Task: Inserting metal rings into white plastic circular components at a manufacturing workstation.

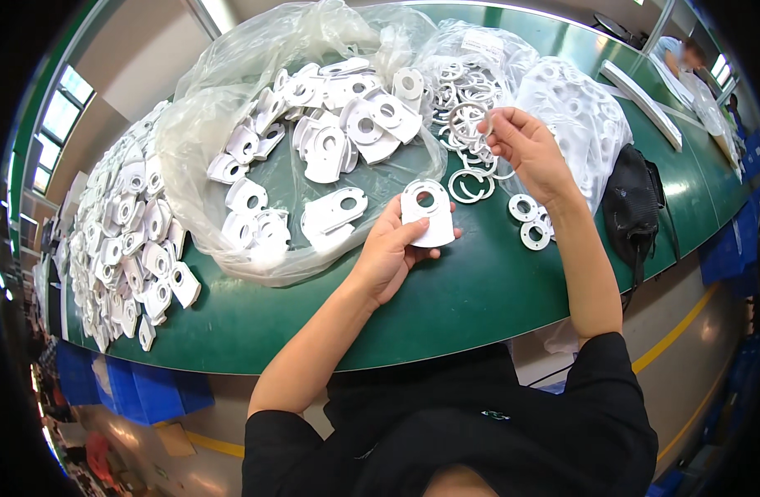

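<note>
My left hand (386, 258) is closed around a flat white plastic plate (432, 233), thumb on its face. The plate has a rounded top with a round hole and a straighter lower end. My right hand (533, 157) is raised to the right of it, thumb and fingers pinched on a thin pale ring (453, 131). Behind that ring lies a heap of white rings (473, 83) on a clear bag. A pair of loose rings (456, 190) rests on the green table (446, 319) between my hands.
An open clear plastic bag (194, 203) holds many similar plates; a big pile of them (119, 257) covers the left end. At right are small round discs (535, 235), a filled bag (574, 116), a black bag (632, 195) and a white strip (645, 103). Another person (674, 56) sits far right.
</note>
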### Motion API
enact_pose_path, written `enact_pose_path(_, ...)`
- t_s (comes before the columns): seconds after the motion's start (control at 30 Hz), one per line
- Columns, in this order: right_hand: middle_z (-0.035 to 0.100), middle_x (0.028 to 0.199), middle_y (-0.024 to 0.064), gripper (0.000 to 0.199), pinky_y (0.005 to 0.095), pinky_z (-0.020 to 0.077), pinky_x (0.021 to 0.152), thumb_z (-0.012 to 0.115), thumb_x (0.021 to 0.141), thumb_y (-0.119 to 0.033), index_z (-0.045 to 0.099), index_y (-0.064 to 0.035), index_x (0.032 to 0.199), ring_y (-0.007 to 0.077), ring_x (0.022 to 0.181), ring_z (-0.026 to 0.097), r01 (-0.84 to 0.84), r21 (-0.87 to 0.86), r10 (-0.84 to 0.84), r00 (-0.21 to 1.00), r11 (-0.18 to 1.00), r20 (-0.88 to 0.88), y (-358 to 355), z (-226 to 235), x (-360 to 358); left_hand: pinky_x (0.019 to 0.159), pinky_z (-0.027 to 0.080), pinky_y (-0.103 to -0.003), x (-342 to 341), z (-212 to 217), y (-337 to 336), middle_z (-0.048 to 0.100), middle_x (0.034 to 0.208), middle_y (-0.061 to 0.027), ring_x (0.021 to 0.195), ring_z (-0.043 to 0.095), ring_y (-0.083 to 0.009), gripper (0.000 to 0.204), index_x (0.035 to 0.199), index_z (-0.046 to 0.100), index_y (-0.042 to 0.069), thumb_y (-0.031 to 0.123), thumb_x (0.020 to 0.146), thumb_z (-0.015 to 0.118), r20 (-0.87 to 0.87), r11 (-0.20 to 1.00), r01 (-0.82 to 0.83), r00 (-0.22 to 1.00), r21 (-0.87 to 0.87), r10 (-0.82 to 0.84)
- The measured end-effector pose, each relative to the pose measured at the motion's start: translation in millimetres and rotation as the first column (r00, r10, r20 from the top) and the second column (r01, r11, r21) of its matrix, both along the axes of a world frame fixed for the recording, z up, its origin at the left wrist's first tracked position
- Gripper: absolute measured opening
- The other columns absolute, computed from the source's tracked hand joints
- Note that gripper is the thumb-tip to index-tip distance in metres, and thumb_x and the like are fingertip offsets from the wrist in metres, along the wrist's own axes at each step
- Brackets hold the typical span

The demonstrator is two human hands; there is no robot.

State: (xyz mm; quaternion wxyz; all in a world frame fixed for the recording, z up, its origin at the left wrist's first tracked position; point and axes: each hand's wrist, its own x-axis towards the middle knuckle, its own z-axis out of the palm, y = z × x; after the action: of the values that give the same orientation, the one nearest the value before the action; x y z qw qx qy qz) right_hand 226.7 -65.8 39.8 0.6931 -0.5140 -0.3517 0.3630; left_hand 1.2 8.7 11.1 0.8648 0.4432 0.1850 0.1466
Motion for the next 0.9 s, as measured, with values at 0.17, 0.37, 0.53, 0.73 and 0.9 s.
enact_pose_path(0.17, 0.062, 0.096, 0.0028, 0.008, 0.0258, 0.0482, 0.07, 0.061, 0.086, -0.002, 0.063, -0.0017, 0.094, 0.0127, 0.083, 0.059, -0.161, -0.074, 0.171, 0.752, 0.984, 0.637, -1.7, -1.3, -35.0, 0.055, 0.044, -0.024, -2.7, -1.6, 11.3, 0.059, 0.116, -0.0158, 0.091, 0.066, -0.0239, 0.04, 0.128, 0.035, 0.002, 0.005, 0.088, 0.038, -0.001, 1.0, -0.027, 1.0, -0.015, 0.027)
enact_pose_path(0.37, 0.061, 0.098, 0.0067, 0.016, 0.0325, 0.0499, 0.075, 0.06, 0.078, 0.003, 0.06, -0.0038, 0.092, 0.0246, 0.09, 0.059, -0.337, 0.045, 0.066, 0.311, 0.941, 0.948, 1.8, -8.6, -40.5, 0.053, 0.041, -0.023, -4.8, -1.8, 17.9, 0.059, 0.116, -0.0161, 0.087, 0.065, -0.0237, 0.044, 0.129, 0.039, 0.003, 0.016, 0.088, 0.031, 0.027, 1.0, -0.027, 0.999, -0.005, 0.027)
enact_pose_path(0.53, 0.06, 0.1, 0.0051, 0.014, 0.0323, 0.05, 0.077, 0.056, 0.076, 0.001, 0.058, -0.0036, 0.09, 0.0236, 0.093, 0.058, -0.361, 0.031, 0.035, 0.175, 0.932, 0.984, 3.1, -8.4, -39.4, 0.05, 0.041, -0.023, -4.3, -4.0, 19.0, 0.06, 0.113, -0.016, 0.086, 0.066, -0.0237, 0.041, 0.128, 0.04, 0.003, 0.018, 0.09, 0.03, 0.049, 1.0, -0.014, 0.999, -0.016, 0.015)
enact_pose_path(0.73, 0.06, 0.1, 0.0051, 0.012, 0.0336, 0.0507, 0.08, 0.055, 0.076, 0.0, 0.056, -0.0039, 0.087, 0.0241, 0.097, 0.058, -0.373, 0.023, 0.014, 0.098, 0.928, 0.995, 1.4, -3.8, -38.8, 0.048, 0.041, -0.021, -3.9, -3.2, 18.0, 0.063, 0.107, -0.0151, 0.082, 0.067, -0.0221, 0.039, 0.126, 0.042, 0.003, 0.026, 0.096, 0.033, 0.019, 0.999, -0.012, 1.0, 0.05, 0.011)
enact_pose_path(0.9, 0.06, 0.107, 0.0065, 0.014, 0.0346, 0.0508, 0.082, 0.056, 0.075, 0.001, 0.057, -0.0042, 0.088, 0.0262, 0.102, 0.058, -0.377, 0.002, 0.028, 0.073, 0.926, 0.997, 0.0, -2.4, -38.3, 0.047, 0.041, -0.02, -5.5, 0.7, 20.8, 0.063, 0.108, -0.0146, 0.081, 0.068, -0.021, 0.036, 0.127, 0.041, 0.003, 0.023, 0.097, 0.037, -0.042, 0.997, 0.011, 0.999, 0.078, -0.008)
